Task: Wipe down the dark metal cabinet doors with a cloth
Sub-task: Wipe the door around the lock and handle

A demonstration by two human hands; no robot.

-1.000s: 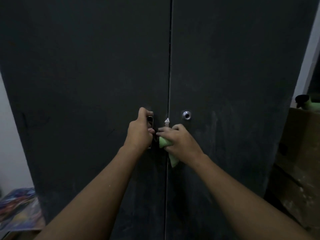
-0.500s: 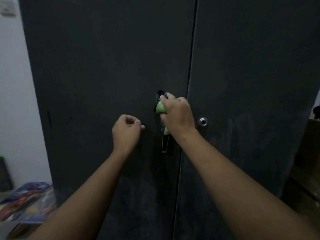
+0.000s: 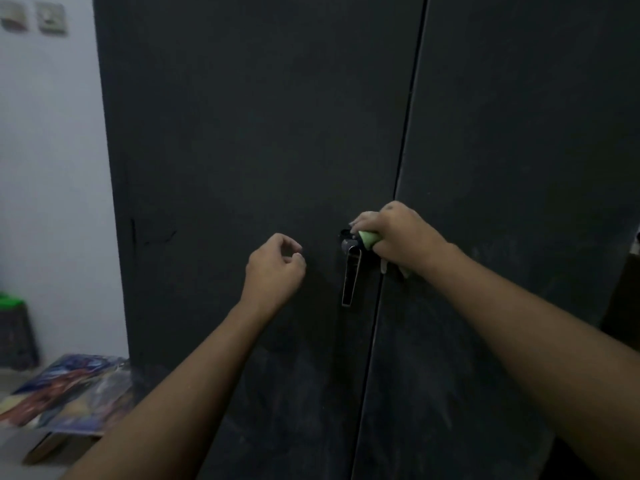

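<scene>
One cloth (image 3: pixel 369 239) at the handle (image 3: pixel 350 275).
We find right grip (image 3: pixel 403 237) clutching it, upright handle just left; left grip (image 3: pixel 273 268) farther, loosely curled, empty.

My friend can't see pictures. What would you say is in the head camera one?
A right hand holds a green cloth at the top of the handle on a dark cabinet's left door. The left hand hovers nearby, loosely curled, holding nothing. The right door is closed too.
</scene>
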